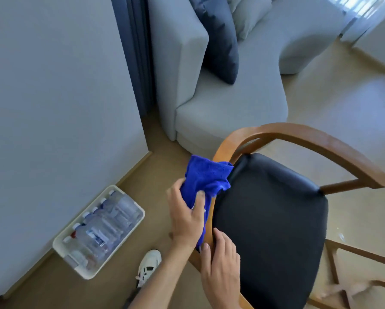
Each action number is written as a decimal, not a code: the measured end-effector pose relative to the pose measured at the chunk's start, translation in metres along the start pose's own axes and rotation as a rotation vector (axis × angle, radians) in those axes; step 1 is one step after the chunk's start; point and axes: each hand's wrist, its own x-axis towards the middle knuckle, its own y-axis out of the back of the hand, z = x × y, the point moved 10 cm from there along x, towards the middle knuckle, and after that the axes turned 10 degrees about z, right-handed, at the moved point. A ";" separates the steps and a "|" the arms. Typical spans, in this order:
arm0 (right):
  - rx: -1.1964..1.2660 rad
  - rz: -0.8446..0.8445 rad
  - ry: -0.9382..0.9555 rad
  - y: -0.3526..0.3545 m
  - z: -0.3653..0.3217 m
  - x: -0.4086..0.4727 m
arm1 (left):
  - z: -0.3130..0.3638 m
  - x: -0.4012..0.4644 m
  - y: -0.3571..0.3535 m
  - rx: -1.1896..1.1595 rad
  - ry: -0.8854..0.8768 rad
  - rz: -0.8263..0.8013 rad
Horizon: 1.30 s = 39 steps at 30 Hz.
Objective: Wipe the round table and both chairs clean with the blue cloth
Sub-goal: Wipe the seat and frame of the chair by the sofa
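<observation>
The blue cloth (209,177) is bunched in my left hand (187,217), which presses it around the left wooden arm rail (222,148) of a chair with a black padded seat (269,219). The cloth drapes down along the rail. Just below, my right hand (221,266) wraps the same rail, thumb on the outer side and fingers toward the seat edge, touching the cloth's lower end. The round table and a second chair are out of view.
A white bin of plastic water bottles (100,230) stands on the floor by the wall at left. A grey sofa (231,112) with a dark cushion (220,41) sits beyond the chair. My white shoe (149,266) is beside the bin.
</observation>
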 end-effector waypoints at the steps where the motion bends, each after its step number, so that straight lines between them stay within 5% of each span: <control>1: -0.014 0.022 0.011 0.002 -0.003 0.001 | -0.003 0.021 -0.009 -0.043 0.067 -0.027; 5: 0.004 0.030 0.125 -0.001 -0.025 0.018 | -0.013 0.077 -0.064 -0.172 0.292 -0.316; 10: 0.011 -0.007 0.163 -0.024 -0.044 0.050 | -0.008 0.113 -0.120 -0.187 0.288 -0.516; 21: -0.077 -0.021 0.169 -0.027 -0.042 0.041 | -0.093 0.026 -0.051 -0.207 0.590 -0.453; 31: -0.140 0.013 0.161 -0.027 -0.047 0.054 | 0.004 0.146 -0.192 -0.051 0.139 -0.636; 39: -0.107 0.012 0.174 -0.024 -0.041 0.049 | -0.037 0.071 -0.082 -0.248 0.264 -0.501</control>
